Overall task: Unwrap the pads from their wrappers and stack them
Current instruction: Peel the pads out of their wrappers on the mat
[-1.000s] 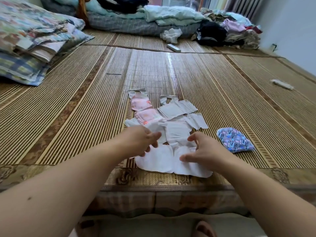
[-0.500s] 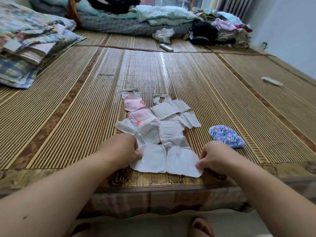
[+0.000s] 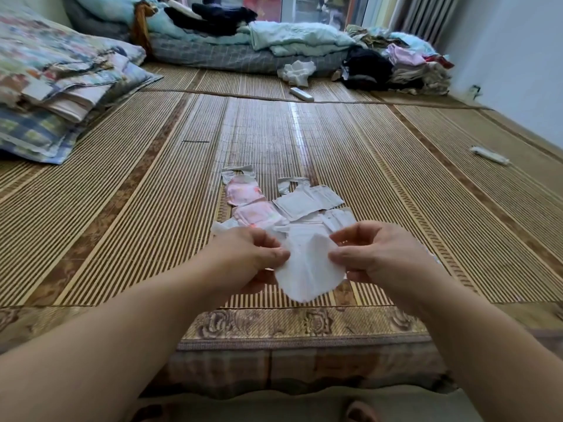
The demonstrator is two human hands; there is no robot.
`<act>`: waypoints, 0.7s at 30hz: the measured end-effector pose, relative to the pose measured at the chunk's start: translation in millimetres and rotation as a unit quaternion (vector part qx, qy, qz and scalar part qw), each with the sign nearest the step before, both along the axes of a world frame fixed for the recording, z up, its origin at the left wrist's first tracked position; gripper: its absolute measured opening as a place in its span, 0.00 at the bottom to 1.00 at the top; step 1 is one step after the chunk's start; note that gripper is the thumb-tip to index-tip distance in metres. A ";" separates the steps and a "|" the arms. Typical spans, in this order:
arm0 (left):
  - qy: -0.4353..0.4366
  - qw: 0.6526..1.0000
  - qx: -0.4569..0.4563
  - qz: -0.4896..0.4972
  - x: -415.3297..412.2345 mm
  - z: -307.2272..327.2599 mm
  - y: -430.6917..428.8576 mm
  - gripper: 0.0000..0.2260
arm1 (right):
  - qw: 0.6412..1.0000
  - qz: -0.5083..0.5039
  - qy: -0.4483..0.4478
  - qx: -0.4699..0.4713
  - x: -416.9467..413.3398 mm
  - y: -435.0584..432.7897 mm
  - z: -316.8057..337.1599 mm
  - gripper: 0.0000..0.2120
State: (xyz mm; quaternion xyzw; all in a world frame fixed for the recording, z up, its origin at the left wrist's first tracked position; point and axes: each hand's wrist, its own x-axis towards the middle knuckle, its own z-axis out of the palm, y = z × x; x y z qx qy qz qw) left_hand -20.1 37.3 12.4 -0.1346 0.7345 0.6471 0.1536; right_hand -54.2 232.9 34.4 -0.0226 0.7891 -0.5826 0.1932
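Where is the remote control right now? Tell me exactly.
In the head view the remote control lies far back on the bamboo mat, slightly right of centre, just in front of the crumpled white cloth by the folded bedding.

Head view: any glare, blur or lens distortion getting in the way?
Head view: daylight glare streaks down the bamboo mat; wide-angle bending at the edges; both hands and the white pad slightly soft, far bedding blurrier.
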 end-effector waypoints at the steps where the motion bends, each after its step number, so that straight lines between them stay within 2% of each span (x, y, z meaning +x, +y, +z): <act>1: 0.002 1.000 0.026 0.003 -0.8 0.3 3.6 0.04 | 1.000 0.008 0.018 -0.007 1.4 -6.7 0.4 0.06; 7: 0.013 0.992 0.122 0.024 -5.4 1.7 12.2 0.04 | 0.991 0.031 0.127 -0.001 -0.2 -31.3 -8.4 0.04; 11: 0.000 0.987 0.156 0.044 -7.4 0.8 12.6 0.05 | 0.985 0.045 0.162 0.024 -1.5 -34.0 -18.2 0.02; 14: -0.010 0.980 0.187 0.066 -8.1 -0.1 10.1 0.05 | 0.983 0.088 0.159 0.031 1.2 -32.3 -25.1 0.12; 17: -0.024 0.962 0.260 0.077 -8.8 2.8 7.2 0.06 | 0.969 0.119 0.206 0.065 6.6 -31.8 -32.0 0.20; 19: -0.034 0.952 0.297 0.072 -9.1 5.2 7.1 0.06 | 0.957 0.095 0.262 0.083 10.9 -34.2 -36.7 0.18; 21: -0.036 0.948 0.309 0.068 -9.2 6.6 8.4 0.06 | 0.947 0.050 0.303 0.096 9.2 -33.4 -38.6 0.10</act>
